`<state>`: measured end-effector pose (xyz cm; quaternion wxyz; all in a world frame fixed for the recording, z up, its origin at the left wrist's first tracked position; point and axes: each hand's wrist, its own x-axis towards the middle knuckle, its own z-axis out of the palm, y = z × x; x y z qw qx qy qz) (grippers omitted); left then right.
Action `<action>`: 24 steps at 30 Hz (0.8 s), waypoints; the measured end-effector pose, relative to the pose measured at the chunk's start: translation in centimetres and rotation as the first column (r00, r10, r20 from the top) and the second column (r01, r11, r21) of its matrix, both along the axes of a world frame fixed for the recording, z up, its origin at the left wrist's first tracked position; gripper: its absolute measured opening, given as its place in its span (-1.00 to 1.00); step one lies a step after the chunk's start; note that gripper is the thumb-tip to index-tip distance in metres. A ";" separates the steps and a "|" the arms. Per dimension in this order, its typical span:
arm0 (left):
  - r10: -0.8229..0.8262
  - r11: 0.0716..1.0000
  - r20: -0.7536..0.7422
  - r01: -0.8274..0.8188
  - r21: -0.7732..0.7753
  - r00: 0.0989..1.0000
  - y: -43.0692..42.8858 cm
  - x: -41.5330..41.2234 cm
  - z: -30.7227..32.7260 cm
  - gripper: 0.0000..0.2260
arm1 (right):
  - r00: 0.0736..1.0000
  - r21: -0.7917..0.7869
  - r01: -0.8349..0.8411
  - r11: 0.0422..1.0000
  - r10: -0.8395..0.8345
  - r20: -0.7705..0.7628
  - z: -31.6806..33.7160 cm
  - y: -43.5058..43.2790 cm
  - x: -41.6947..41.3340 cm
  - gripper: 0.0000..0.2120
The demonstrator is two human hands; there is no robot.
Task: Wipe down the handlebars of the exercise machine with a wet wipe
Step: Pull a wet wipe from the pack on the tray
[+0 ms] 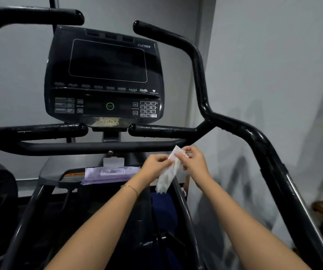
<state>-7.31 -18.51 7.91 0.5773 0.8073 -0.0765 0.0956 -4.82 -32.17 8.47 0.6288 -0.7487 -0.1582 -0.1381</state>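
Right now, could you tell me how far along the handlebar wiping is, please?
Done: one wet wipe is out of the purple pack on the machine's ledge. In hand: the left hand and right hand pinch it, apparently unfolding it. Left: it is clear of the handlebars, so the wiping itself seems ahead.

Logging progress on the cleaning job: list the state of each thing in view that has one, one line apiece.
wipe, pinched between both hands, hanging down, partly unfolded, touching no bar.
left hand, pinching the wipe's side.
right hand, pinching the wipe's top.
pack of wipes, lying flat, lid flap up.
screen, dark.
handlebars, not touched by either hand or the wipe.
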 end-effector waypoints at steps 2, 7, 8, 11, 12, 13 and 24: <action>0.036 0.997 0.036 -0.034 -0.071 0.999 -0.4 -0.7 1.0 -0.82 | 1.000 0.109 -0.013 0.994 0.015 -0.013 0.7 -0.8 -0.7 -0.79; 0.194 0.949 0.054 -0.174 -0.262 0.979 -1.1 -1.4 3.0 -0.79 | 0.998 0.178 -0.064 0.982 0.058 0.040 1.6 -1.1 -2.0 -0.70; 0.221 0.932 0.038 -0.200 -0.303 0.974 -1.2 -1.5 3.4 -0.77 | 0.994 0.143 -0.097 0.985 0.089 0.057 1.6 -1.0 -2.2 -0.69; 0.257 0.908 0.013 -0.237 -0.346 0.966 -1.3 -1.6 4.0 -0.76 | 0.976 0.016 -0.204 0.979 0.202 0.084 1.6 -0.7 -2.9 -0.54; 0.251 0.917 0.032 -0.227 -0.328 0.967 -1.3 -1.7 4.3 -0.80 | 0.973 -0.001 -0.215 0.977 0.214 0.086 1.6 -0.7 -3.0 -0.54; 0.226 0.928 0.055 -0.198 -0.317 0.973 -1.2 -1.9 4.6 -0.85 | 0.973 -0.005 -0.212 0.977 0.212 0.089 1.7 -0.7 -2.9 -0.57; 0.042 0.998 0.127 -0.036 -0.048 0.991 0.4 -1.3 6.4 -0.91 | 0.955 0.214 -0.293 0.932 0.298 0.010 3.3 -1.7 -1.8 -0.89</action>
